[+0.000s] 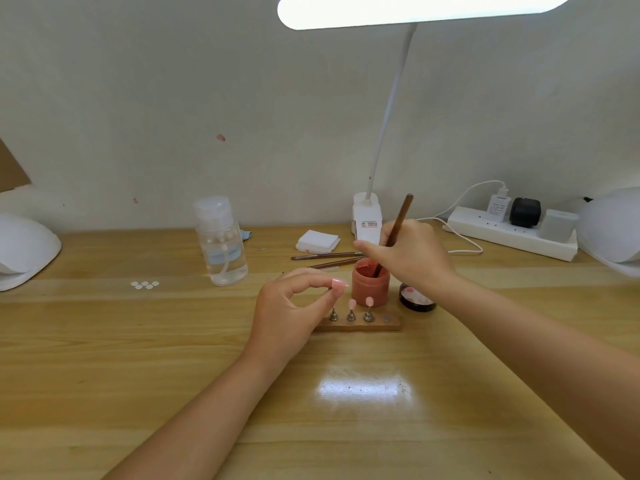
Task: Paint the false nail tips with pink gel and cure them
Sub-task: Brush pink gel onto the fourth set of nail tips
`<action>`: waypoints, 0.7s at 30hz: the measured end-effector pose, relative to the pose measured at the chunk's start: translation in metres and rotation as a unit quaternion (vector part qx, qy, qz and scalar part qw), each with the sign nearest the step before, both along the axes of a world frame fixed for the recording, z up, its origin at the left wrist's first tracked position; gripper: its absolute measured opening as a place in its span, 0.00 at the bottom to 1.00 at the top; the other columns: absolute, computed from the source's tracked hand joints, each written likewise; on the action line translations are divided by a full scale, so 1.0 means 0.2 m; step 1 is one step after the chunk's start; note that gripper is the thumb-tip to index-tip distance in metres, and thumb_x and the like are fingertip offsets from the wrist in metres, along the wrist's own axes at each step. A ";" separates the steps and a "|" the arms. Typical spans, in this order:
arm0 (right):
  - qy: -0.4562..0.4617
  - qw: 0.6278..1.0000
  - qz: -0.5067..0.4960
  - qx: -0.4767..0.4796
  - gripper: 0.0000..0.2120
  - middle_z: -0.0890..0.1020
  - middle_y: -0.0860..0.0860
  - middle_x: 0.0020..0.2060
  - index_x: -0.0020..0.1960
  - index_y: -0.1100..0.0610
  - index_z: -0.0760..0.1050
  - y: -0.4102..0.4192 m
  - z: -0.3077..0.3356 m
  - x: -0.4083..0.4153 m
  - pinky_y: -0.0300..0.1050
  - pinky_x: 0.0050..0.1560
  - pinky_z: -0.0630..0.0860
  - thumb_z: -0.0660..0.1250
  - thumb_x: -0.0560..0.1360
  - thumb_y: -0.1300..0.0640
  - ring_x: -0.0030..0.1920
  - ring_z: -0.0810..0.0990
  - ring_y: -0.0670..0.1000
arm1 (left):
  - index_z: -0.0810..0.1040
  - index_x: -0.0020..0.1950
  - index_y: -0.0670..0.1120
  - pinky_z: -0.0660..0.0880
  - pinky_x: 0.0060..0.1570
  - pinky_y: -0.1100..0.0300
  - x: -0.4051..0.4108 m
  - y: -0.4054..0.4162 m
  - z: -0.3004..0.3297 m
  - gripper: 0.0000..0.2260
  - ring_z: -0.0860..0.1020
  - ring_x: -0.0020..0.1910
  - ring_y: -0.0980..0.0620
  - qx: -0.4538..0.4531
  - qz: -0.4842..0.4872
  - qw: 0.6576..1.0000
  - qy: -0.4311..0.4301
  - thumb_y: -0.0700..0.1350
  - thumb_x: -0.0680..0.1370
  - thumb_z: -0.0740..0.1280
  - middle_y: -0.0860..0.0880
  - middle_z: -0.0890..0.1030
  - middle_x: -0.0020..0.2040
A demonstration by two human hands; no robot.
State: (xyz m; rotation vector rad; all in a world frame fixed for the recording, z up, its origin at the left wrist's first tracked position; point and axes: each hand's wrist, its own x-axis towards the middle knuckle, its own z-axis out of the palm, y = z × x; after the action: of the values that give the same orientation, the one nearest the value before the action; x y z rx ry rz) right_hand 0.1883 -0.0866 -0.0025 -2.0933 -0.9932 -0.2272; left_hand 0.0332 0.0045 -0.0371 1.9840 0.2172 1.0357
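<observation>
The left hand (294,306) pinches 1 pink-coated false nail tip (339,283) above the brown wooden holder (363,326) while the right hand (412,252) grips a brown brush (398,223) dipped into the pink gel jar (370,287), so an overloaded brush may drip onto the desk (173,341).

The wooden bench (138,341) carries a clear pump bottle (221,242), a pink gel jar (370,287), a wooden nail stand (360,323), a dark lid (416,298), spare brushes (325,256), folded wipes (318,241), small white discs (144,285), a clip lamp (367,220), a power strip (512,233) and two white curing lamps (24,251).
</observation>
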 end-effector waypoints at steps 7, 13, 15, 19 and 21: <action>0.010 0.997 -0.024 0.070 0.21 0.74 0.48 0.21 0.25 0.55 0.70 -0.02 0.04 0.01 0.43 0.30 0.69 0.68 0.72 0.46 0.27 0.74 0.46 | 0.82 0.39 0.53 0.73 0.50 0.67 0.00 0.00 0.00 0.08 0.79 0.43 0.62 0.003 0.002 1.000 0.002 0.40 0.69 0.73 0.58 0.82 0.37; 0.151 0.973 -0.069 0.162 0.22 0.73 0.46 0.15 0.26 0.57 0.67 -0.08 0.03 0.08 0.40 0.32 0.67 0.67 0.74 0.49 0.20 0.72 0.38 | 0.82 0.38 0.55 0.74 0.53 0.61 0.00 0.00 0.00 0.09 0.79 0.45 0.62 0.012 0.012 1.000 0.008 0.40 0.69 0.73 0.63 0.82 0.36; 0.184 0.962 -0.075 0.186 0.21 0.72 0.47 0.15 0.27 0.57 0.66 -0.09 0.03 0.09 0.41 0.34 0.69 0.67 0.74 0.50 0.19 0.72 0.39 | 0.82 0.38 0.54 0.74 0.53 0.61 0.00 -0.01 0.00 0.09 0.79 0.45 0.62 0.014 0.013 1.000 0.008 0.39 0.69 0.73 0.62 0.82 0.36; 0.199 0.955 -0.068 0.208 0.21 0.72 0.47 0.14 0.27 0.57 0.66 -0.11 0.02 0.10 0.41 0.34 0.69 0.67 0.74 0.52 0.19 0.72 0.39 | 0.82 0.39 0.54 0.74 0.54 0.62 0.00 -0.01 0.00 0.09 0.79 0.45 0.64 0.012 0.012 1.000 0.009 0.39 0.69 0.73 0.61 0.82 0.37; 0.193 0.957 -0.060 0.208 0.21 0.72 0.47 0.14 0.26 0.57 0.66 -0.12 0.01 0.09 0.40 0.33 0.67 0.67 0.74 0.53 0.19 0.71 0.39 | 0.82 0.39 0.53 0.73 0.54 0.62 0.00 -0.01 0.00 0.09 0.79 0.45 0.64 0.008 0.010 1.000 0.011 0.39 0.69 0.73 0.61 0.82 0.37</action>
State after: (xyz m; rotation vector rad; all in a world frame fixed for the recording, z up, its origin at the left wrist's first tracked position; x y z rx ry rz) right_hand 0.2069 -0.1107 -0.0001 -1.7211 -0.5285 -0.0729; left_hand 0.0327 0.0031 -0.0364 2.0119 0.2425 1.0311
